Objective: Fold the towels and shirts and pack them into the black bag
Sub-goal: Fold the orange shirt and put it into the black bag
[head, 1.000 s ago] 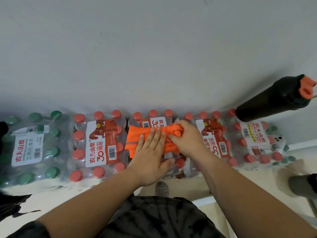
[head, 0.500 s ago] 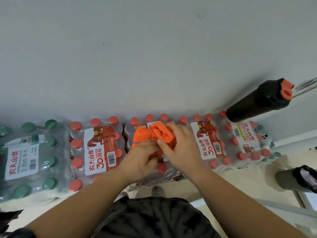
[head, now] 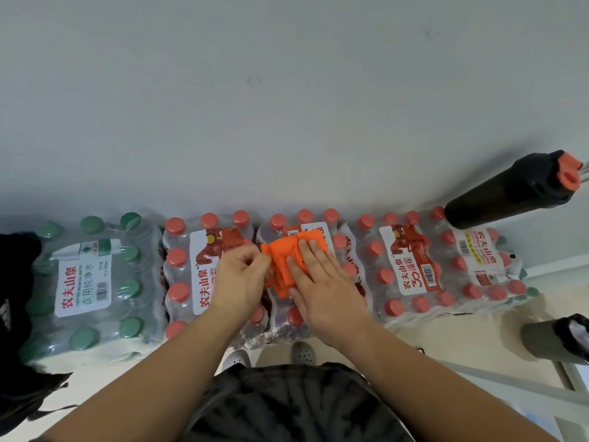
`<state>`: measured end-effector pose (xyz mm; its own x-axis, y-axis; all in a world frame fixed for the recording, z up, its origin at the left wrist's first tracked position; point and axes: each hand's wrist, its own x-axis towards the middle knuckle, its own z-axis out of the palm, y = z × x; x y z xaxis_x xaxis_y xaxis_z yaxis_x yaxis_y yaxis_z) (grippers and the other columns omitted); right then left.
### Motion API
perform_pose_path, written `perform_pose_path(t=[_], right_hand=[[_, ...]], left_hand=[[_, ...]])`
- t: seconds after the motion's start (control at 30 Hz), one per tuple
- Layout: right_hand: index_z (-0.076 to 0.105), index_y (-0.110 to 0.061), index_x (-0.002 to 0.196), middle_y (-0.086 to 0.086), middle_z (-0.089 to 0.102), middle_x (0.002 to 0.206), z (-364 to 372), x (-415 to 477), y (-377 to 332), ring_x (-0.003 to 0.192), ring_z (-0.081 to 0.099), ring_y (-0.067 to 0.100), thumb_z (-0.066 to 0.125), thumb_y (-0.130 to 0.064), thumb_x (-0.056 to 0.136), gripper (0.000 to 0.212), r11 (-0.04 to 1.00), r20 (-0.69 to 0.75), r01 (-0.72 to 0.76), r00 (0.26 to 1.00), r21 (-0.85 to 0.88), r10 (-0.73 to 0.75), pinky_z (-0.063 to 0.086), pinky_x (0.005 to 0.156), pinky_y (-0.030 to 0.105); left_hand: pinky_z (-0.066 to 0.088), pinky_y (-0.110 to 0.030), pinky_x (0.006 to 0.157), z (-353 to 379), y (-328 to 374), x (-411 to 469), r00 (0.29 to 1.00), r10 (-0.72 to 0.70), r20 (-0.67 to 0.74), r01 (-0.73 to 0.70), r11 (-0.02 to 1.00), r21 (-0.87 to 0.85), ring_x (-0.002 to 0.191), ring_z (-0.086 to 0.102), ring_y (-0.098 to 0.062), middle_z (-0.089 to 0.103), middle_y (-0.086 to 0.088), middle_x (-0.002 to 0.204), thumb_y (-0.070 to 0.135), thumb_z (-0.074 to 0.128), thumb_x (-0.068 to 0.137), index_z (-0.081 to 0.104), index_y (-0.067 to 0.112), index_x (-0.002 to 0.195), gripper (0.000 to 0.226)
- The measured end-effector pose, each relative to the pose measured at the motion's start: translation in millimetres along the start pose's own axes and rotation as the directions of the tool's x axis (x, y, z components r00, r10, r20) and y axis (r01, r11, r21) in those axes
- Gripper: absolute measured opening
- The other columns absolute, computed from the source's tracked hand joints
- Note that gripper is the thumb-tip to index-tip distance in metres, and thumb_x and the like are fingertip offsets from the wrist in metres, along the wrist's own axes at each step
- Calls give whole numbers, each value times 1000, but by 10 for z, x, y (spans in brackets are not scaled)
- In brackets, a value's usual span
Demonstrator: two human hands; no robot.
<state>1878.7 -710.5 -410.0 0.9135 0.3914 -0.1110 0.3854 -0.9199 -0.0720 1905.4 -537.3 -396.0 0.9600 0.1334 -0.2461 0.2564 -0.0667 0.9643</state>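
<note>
A small orange cloth [head: 282, 261], folded into a narrow bundle, lies on top of shrink-wrapped packs of water bottles [head: 401, 266]. My right hand [head: 318, 282] lies flat on the bundle's right half, fingers spread, pressing it down. My left hand [head: 239, 279] pinches the cloth's left edge between thumb and fingers. A black fabric thing [head: 16, 314], possibly the black bag, shows at the left edge, mostly cut off by the frame.
Packs of red-capped and green-capped bottles [head: 92, 282] stand in a row against a pale wall. A black cylinder with an orange cap [head: 516, 189] juts in at the upper right. A grey post [head: 548, 342] stands at the right. My feet show below the packs.
The cloth went from a wide flat strip to a shorter, thicker bundle. My right hand folded an end over and now presses flat; my left hand shifted to the left edge.
</note>
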Motion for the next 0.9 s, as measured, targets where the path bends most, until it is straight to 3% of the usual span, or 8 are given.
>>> perform_pose_path(t=[0.1,0.2,0.27,0.37,0.47,0.63,0.7,0.9], right_hand=[[31,-14,155,14,18,165,-15,25,-79,154,7,28,20,-49,103,64,999,-15,-33,999,-9,33,10,125,46],[19,-12,159,10,23,164,-36,-13,-154,154,13,23,27,-49,103,67,985,-59,-86,994,151,96,11,125,40],[19,-14,159,7,32,161,-91,-15,-123,151,23,19,30,-44,104,64,926,-63,-152,981,345,184,21,124,40],[47,-15,147,6,58,136,-173,28,8,128,50,19,37,-24,100,49,835,-171,-155,944,527,283,43,109,41],[60,-19,132,1,56,129,-213,124,173,117,55,21,48,-12,94,41,810,-227,-135,922,571,313,51,97,44],[63,-19,130,-4,51,128,-276,284,439,113,56,19,80,-46,76,63,786,-118,-209,934,582,336,51,96,35],[66,-17,129,-4,53,123,-270,286,465,111,56,18,83,-43,76,61,801,-126,-193,940,567,316,51,95,34],[66,-24,130,-4,52,110,-242,213,580,97,57,9,72,-28,89,42,713,-110,-207,922,670,371,53,91,30]], left_hand=[[48,-30,69,-89,-78,91,998,2,-66,17,957,290,74,59,-13,65,4,79,26,75,82,62,21,84,14],[41,-26,86,-97,-135,149,991,-23,132,-49,856,514,106,59,-19,65,0,115,34,77,82,61,18,125,48],[40,-25,85,-74,-104,169,990,19,139,-92,836,540,106,60,-20,66,-2,114,32,79,81,63,15,122,48],[47,-31,80,-44,-80,232,985,22,174,-120,806,579,97,64,-20,69,0,103,40,81,76,66,17,112,45],[52,-36,87,8,-39,282,981,-21,193,-107,771,627,104,64,-22,70,0,110,44,79,75,57,25,132,64],[53,-34,79,159,21,270,979,-20,205,-107,801,590,92,68,-22,67,8,84,37,76,75,45,34,138,71],[52,-30,73,207,28,228,982,24,186,-129,804,581,86,68,-20,66,10,82,33,76,76,42,36,138,71],[56,-38,70,304,-106,99,877,296,379,-481,528,700,94,65,-38,43,-10,142,21,65,90,44,45,134,54]])
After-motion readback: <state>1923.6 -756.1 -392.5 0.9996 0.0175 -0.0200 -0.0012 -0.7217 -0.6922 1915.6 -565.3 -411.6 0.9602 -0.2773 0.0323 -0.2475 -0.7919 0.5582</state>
